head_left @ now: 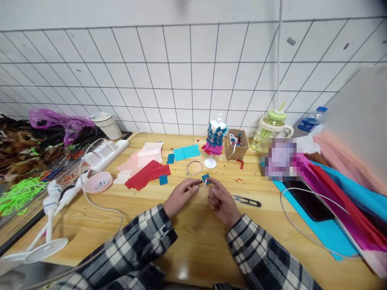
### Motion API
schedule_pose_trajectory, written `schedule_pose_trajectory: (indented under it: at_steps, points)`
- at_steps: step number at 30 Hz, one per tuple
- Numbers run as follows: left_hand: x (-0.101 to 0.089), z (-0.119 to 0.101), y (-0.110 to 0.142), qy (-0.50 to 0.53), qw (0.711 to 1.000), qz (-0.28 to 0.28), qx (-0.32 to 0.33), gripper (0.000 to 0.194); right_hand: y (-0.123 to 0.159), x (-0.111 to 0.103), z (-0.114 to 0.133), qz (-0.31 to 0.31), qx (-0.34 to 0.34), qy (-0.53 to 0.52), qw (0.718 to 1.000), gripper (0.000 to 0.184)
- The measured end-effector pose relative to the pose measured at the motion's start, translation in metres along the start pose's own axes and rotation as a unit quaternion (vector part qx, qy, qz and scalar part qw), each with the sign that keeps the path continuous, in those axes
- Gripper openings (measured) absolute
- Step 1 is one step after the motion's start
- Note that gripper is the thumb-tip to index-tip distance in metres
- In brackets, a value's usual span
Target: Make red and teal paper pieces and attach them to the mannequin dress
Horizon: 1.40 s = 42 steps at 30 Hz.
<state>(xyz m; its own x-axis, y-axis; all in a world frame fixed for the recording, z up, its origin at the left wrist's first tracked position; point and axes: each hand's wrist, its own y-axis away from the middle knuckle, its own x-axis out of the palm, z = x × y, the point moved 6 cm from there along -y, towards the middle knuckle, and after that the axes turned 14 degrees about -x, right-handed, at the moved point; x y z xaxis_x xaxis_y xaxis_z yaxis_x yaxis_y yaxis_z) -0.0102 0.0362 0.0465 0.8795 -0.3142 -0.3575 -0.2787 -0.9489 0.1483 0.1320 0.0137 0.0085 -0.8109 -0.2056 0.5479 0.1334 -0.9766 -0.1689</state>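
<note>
Square [204, 177] — teal paper — sits at your fingertips, between your left hand [182, 195] and right hand [223, 200]; can't tell if it's touched. Left: index and thumb reach forward, can't tell if they grip anything. Right: index out, other fingers curled; white stick [205, 183] by its tip, can't tell if held. Snips [247, 201] lie just right of your right hand, ring [194, 168] beyond your left, mini mannequin [215, 137] farther back — beside the box [238, 151].
</note>
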Motion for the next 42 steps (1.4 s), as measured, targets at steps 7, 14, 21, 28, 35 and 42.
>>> schedule_pose_trajectory:
  at_steps: [7, 14, 21, 28, 35, 42]
  points:
    - [0.031, 0.009, -0.027, 0.078, 0.994, 0.067, 0.028, 0.038, 0.002, -0.013, 0.014, -0.014, 0.036, -0.129, 0.991, 0.052]
    - [0.024, 0.019, -0.025, 0.113, 0.993, 0.005, -0.017, 0.029, 0.004, -0.001, 0.005, -0.001, 0.035, -0.136, 0.99, 0.059]
    - [0.017, 0.026, -0.021, 0.144, 0.989, -0.031, 0.022, 0.023, 0.006, 0.0, -0.005, -0.006, 0.044, -0.096, 0.994, 0.057]
    - [0.013, 0.028, -0.018, 0.185, 0.98, -0.068, -0.015, 0.023, -0.005, -0.036, 0.046, -0.111, -0.256, 0.374, 0.885, 0.034]
    - [0.021, 0.022, -0.017, 0.11, 0.991, -0.065, 0.038, 0.02, 0.002, 0.01, 0.048, 0.106, -0.377, 0.657, 0.644, 0.022]
    - [0.023, 0.013, -0.013, -0.016, 0.992, -0.087, 0.089, 0.016, -0.002, -0.001, 0.04, 0.097, -0.306, 0.617, 0.719, 0.015]
